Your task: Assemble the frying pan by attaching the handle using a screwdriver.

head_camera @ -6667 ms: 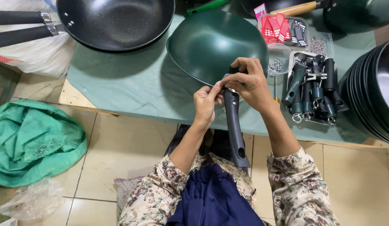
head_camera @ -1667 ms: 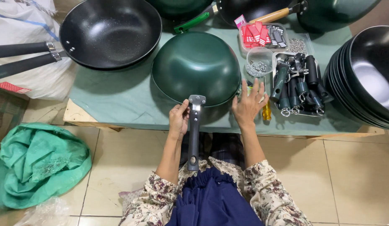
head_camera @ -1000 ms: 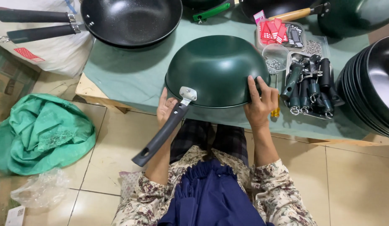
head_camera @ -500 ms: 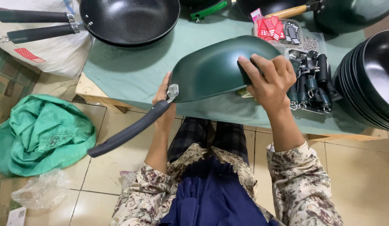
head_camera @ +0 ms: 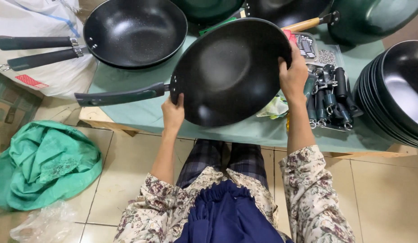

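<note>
Nearest the camera are the person's lap, with a dark blue cloth bundled on it, and two floral sleeves. The left hand (head_camera: pixel 173 113) grips the lower left rim of the wok (head_camera: pixel 230 72), close to where its dark handle (head_camera: pixel 121 96) joins; the right hand (head_camera: pixel 293 75) clasps the right rim, fingers curled over the edge. The wok is held up off the green-covered table (head_camera: pixel 128 112), tilted so its black speckled inside faces the camera, handle pointing left. Half a second ago it showed its green outside, edge-on, with the handle angled down toward the floor; a second before that it lay upside down on the table. On the floor to the left lies a crumpled green cloth (head_camera: pixel 44 164). Behind the right hand sits a tray of loose black handles (head_camera: pixel 332 96), with a stack of handleless black woks (head_camera: pixel 395 92) at the right edge. Farther back on the table rest finished black woks (head_camera: pixel 134 31) with handles reaching left, and beyond them a wooden-handled pan (head_camera: pixel 308 22).
</note>
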